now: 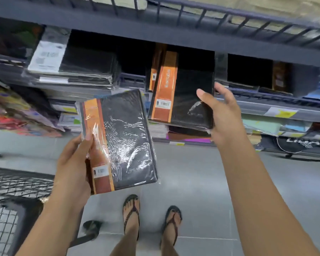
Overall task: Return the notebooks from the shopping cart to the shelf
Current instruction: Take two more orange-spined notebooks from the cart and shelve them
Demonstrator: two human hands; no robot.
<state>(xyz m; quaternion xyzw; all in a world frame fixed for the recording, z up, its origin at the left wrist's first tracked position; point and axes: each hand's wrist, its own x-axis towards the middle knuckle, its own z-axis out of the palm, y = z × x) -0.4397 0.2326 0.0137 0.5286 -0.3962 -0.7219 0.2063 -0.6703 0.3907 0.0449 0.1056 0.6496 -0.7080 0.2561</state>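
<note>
Grey floor tiles (201,182) run under a dark metal shelf (155,36) stocked with wrapped stationery. One black notebook (126,141) with an orange band, in clear wrap, is held low in front of the shelf, the left hand (72,163) in a closed grip on its banded edge. A second notebook (185,95) of the same kind leans on the shelf's front, against another like it; the right hand (224,115) holds its right edge, thumb on the cover. Black stacks (85,67) lie to the left. The wire cart (11,196) sits at lower left, and sandalled feet (150,217) stand below.
</note>
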